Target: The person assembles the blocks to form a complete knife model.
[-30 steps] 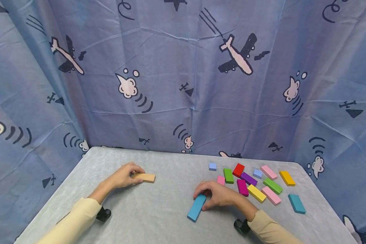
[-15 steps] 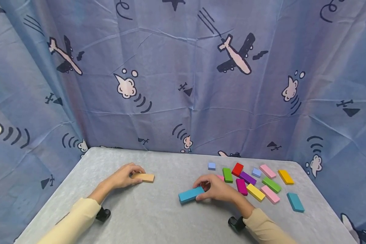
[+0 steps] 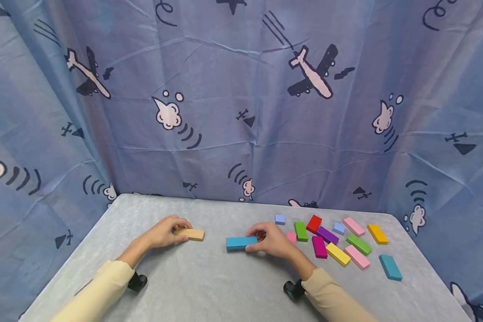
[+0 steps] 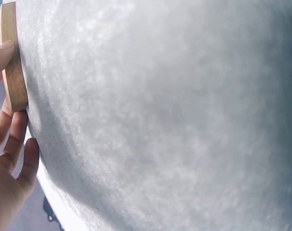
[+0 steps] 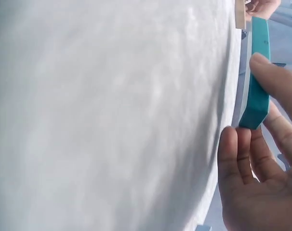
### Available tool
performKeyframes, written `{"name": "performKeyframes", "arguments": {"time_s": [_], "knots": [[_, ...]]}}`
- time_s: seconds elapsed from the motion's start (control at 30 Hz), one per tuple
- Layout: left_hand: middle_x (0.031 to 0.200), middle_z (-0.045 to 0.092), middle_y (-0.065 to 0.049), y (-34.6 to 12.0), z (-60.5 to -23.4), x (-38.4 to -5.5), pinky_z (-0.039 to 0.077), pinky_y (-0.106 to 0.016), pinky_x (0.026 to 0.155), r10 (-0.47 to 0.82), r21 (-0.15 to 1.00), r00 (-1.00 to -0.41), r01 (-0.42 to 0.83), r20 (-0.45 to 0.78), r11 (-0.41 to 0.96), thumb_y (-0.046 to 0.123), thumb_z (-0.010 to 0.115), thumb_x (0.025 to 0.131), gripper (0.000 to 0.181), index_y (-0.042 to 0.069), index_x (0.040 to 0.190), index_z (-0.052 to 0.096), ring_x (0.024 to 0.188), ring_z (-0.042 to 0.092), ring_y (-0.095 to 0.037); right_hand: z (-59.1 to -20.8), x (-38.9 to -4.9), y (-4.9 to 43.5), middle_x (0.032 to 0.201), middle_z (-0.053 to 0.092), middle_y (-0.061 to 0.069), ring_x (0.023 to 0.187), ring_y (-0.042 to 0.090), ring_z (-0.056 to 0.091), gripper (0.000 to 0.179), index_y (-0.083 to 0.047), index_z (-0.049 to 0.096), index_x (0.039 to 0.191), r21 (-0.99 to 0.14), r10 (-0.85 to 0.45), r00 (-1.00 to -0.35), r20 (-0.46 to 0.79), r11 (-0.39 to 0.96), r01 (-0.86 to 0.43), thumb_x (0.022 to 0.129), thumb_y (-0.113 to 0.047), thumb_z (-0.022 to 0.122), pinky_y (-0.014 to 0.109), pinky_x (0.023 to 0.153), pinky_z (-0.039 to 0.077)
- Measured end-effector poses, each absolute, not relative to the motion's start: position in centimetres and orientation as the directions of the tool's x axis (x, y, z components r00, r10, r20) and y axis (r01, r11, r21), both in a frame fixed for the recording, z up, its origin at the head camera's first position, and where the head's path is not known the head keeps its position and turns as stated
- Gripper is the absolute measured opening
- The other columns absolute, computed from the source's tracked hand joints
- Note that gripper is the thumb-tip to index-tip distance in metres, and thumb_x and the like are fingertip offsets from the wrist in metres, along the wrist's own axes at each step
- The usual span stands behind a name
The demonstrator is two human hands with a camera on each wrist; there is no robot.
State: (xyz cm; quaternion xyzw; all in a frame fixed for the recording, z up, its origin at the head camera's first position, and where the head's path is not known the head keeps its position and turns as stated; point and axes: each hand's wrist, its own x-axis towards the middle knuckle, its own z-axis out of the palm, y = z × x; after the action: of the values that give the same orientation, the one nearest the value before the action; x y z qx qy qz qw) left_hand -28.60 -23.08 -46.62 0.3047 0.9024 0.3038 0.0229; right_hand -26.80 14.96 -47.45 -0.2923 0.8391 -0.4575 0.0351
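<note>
On the left of the table my left hand (image 3: 167, 232) pinches a tan wooden block (image 3: 195, 234) between thumb and fingers; in the left wrist view the thumb lies across the block's (image 4: 13, 79) side. My right hand (image 3: 271, 240), near the middle, grips a blue block (image 3: 237, 243) by its right end, the long side pointing left toward the tan block. A gap separates the two blocks. In the right wrist view the blue block (image 5: 258, 91) is raised off the cloth, thumb on one face and fingers behind.
To the right lie several loose coloured blocks, among them a yellow block (image 3: 338, 254), a red block (image 3: 314, 223), a purple block (image 3: 327, 235) and a teal block (image 3: 390, 267) farther out. A patterned blue curtain (image 3: 225, 112) hangs behind the pale table (image 3: 209, 286).
My right hand has turned the blue block from a slant to lying crosswise and carried it left and farther back. The left hand stays put on the tan block.
</note>
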Motion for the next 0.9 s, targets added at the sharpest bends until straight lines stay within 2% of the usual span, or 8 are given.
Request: {"name": "performKeyframes", "arguments": {"time_s": [0.23, 0.47, 0.9], "knots": [[0.103, 0.062, 0.0, -23.0, -46.7, -28.8, 0.046, -0.042, 0.082, 0.573, 0.561, -0.807, 0.542, 0.142, 0.625, 0.02, 0.08, 0.091, 0.023, 0.015, 0.112, 0.073, 0.093, 0.057, -0.02, -48.0, -27.5, 13.5, 0.088, 0.068, 0.006, 0.076, 0.019, 0.056, 0.026, -0.003, 0.077, 0.099, -0.794, -0.484, -0.847, 0.221, 0.414, -0.444, 0.077, -0.01, 0.09, 0.029, 0.068, 0.046], [0.103, 0.061, 0.001, -23.0, -46.7, -28.9, 0.047, -0.043, 0.083, 0.56, 0.552, -0.817, 0.531, 0.134, 0.643, 0.02, 0.08, 0.091, 0.023, 0.015, 0.112, 0.073, 0.094, 0.057, -0.021, -48.0, -28.2, 11.6, 0.086, 0.067, 0.001, 0.074, 0.015, 0.053, 0.025, -0.006, 0.078, 0.097, -0.774, -0.448, -0.869, 0.21, 0.467, -0.428, 0.076, -0.01, 0.091, 0.029, 0.067, 0.045], [0.104, 0.062, -0.001, -23.0, -46.8, -28.8, 0.047, -0.044, 0.085, 0.55, 0.553, -0.826, 0.517, 0.121, 0.654, 0.018, 0.08, 0.09, 0.023, 0.015, 0.112, 0.073, 0.097, 0.058, -0.023, -48.1, -28.6, 8.4, 0.082, 0.069, 0.005, 0.07, 0.011, 0.052, 0.028, -0.002, 0.078, 0.093, -0.782, -0.378, -0.905, 0.195, 0.497, -0.376, 0.071, -0.006, 0.093, 0.028, 0.064, 0.044]]}}
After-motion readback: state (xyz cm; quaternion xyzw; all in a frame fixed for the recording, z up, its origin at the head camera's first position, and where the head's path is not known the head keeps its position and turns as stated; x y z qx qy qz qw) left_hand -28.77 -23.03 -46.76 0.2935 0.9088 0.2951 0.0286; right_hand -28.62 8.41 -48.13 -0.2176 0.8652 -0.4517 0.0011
